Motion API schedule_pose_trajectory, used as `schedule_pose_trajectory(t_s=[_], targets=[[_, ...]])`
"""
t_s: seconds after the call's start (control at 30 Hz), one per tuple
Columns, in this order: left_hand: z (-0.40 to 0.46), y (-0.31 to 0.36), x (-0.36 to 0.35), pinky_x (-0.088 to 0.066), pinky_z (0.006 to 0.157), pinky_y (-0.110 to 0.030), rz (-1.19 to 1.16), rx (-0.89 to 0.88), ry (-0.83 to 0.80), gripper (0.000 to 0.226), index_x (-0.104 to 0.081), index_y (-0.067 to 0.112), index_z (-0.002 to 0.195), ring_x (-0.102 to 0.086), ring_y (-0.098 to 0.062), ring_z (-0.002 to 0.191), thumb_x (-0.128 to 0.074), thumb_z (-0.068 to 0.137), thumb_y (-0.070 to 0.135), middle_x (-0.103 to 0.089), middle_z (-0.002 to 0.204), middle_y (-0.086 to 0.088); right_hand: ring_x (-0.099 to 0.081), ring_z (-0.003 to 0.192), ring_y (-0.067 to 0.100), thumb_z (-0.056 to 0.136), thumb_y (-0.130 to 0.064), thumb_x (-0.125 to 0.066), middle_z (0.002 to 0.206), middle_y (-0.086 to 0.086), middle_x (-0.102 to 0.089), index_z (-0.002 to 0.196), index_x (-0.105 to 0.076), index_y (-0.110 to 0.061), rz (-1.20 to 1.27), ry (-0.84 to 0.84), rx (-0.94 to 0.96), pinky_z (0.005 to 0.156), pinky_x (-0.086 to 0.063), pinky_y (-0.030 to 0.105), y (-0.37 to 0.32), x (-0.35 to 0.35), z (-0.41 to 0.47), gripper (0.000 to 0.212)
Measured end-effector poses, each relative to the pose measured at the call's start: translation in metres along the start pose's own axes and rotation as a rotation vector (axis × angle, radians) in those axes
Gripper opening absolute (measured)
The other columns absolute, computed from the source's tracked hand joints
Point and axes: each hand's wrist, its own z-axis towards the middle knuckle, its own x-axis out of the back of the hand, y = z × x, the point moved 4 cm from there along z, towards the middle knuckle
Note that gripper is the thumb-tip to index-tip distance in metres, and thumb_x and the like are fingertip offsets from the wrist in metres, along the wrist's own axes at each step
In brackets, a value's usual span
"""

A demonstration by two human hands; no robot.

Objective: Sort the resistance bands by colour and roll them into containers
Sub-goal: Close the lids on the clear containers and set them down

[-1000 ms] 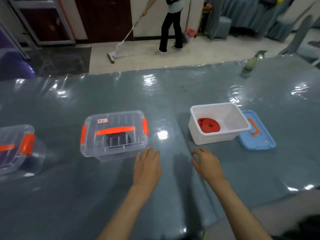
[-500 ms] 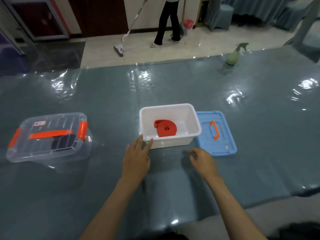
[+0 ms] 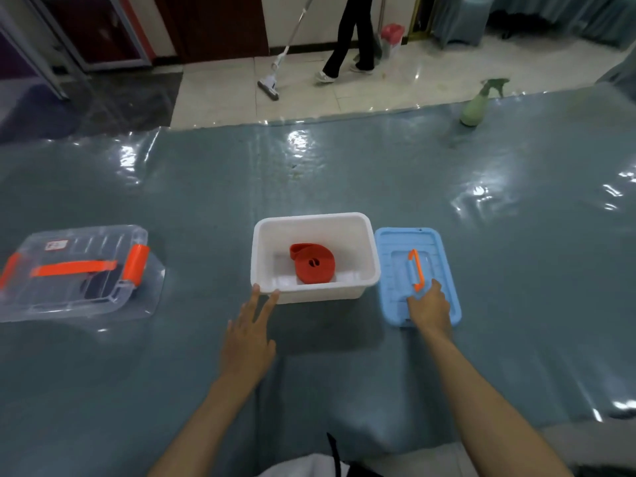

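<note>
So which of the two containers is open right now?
The white container holding the rolled red band; its blue lid lies beside it. The clear container is lidded.

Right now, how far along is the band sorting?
Done: a rolled red band lies in the open white bin, and the clear box is latched over something dark. In hand: the right hand rests on the blue lid. Left: closing the bin.

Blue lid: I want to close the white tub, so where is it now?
In the head view the blue lid lies flat on the table, right beside the white tub, under the right hand.
</note>
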Motion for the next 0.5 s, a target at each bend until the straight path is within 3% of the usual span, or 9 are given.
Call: schedule_pose_trajectory(t_s=[0.2, 0.4, 0.5], targets=[[-0.003, 0.004, -0.003, -0.046, 0.108, -0.06, -0.068, 0.025, 0.041, 0.116, -0.005, 0.045, 0.164, -0.06, -0.034, 0.124, -0.065, 0.075, 0.001, 0.016, 0.173, 0.012, -0.068, 0.104, 0.042, 0.093, -0.028, -0.064, 0.112, 0.019, -0.073, 0.11, -0.071, -0.016, -0.003, 0.057, -0.058, 0.084, -0.053, 0.043, -0.005, 0.001, 0.03, 0.022], [-0.001, 0.002, -0.003, -0.054, 0.097, -0.051, -0.053, 0.02, 0.087, 0.11, -0.01, 0.047, 0.163, -0.063, -0.031, 0.106, -0.066, 0.079, 0.004, 0.015, 0.173, 0.015, -0.057, 0.08, 0.033, 0.1, -0.022, -0.061, 0.097, 0.019, -0.072, 0.091, -0.068, -0.011, 0.095, 0.171, -0.025, 0.069, -0.039, 0.036, -0.004, 0.01, 0.045, 0.016], [0.0, 0.0, 0.001, -0.054, 0.095, -0.042, -0.069, -0.007, 0.145, 0.098, -0.023, 0.042, 0.162, -0.061, -0.028, 0.115, -0.069, 0.084, 0.006, -0.003, 0.175, 0.01, -0.064, 0.09, 0.038, 0.103, -0.024, -0.056, 0.1, 0.016, -0.072, 0.09, -0.068, -0.016, 0.202, 0.229, 0.044, 0.075, -0.045, 0.041, -0.012, 0.021, 0.052, 0.019]])
